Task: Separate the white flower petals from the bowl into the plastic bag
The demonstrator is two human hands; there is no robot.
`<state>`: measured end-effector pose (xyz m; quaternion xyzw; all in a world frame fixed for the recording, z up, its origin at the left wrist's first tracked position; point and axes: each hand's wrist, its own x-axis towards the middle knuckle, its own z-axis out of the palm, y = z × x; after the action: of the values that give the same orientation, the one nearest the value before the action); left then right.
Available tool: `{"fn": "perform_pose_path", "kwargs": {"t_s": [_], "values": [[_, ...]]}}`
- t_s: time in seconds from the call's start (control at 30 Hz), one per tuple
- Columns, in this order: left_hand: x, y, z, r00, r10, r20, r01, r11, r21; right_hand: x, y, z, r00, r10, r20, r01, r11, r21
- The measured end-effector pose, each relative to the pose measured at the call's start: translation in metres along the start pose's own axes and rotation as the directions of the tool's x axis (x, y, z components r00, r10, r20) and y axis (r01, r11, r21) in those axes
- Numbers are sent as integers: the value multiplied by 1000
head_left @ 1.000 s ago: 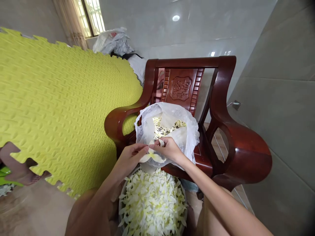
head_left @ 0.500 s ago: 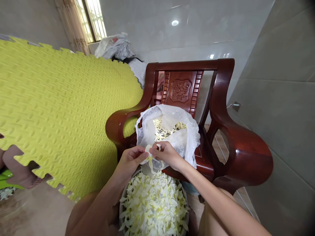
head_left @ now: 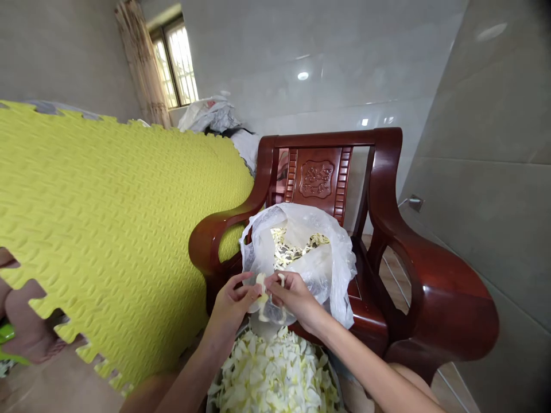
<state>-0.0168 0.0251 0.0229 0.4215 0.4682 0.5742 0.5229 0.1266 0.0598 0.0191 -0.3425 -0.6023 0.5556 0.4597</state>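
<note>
Fingers pinched on both hands: L hand (head_left: 232, 301) & R hand (head_left: 298, 298) meet at a pale flower (head_left: 262, 299), w/ heaped blooms (head_left: 275, 373) near, open plastic bag (head_left: 342, 258) on chair (head_left: 451, 292) just beyond.

Daylight came thru the barred window (head_left: 175, 64), upper L, its panes blown out nr white. Rm otherwise dim-ish, light soft. Round glare spot + small bright reflections on the tiled wall (head_left: 258, 51); sheen on chair (head_left: 447, 287) arms. Wide-angle distortion bent the edges; R corners dark. Held petals (head_left: 262, 295) slightly blurred.
</note>
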Motion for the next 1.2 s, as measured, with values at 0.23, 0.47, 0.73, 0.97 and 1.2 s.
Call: {"fn": "perform_pose_path", "kwargs": {"t_s": [0.23,0.47,0.73,0.97,1.2], "values": [[2,-7,1,990,134,52,-141,976,168,1,10,6,993,-82,-87,60,970,-236],[5,0,-4,995,15,103,-32,985,170,-3,2,2,981,-183,-61,141,898,-417],[2,-19,-4,920,391,-31,-323,801,504,-18,2,2,845,-520,119,319,312,-895],[23,-7,-32,900,341,-272,-217,890,400,-4,-8,-45,718,-684,-125,101,280,-955],[10,10,-44,966,170,-193,-140,978,156,2,-1,-57,935,-287,-210,48,686,-726]]}}
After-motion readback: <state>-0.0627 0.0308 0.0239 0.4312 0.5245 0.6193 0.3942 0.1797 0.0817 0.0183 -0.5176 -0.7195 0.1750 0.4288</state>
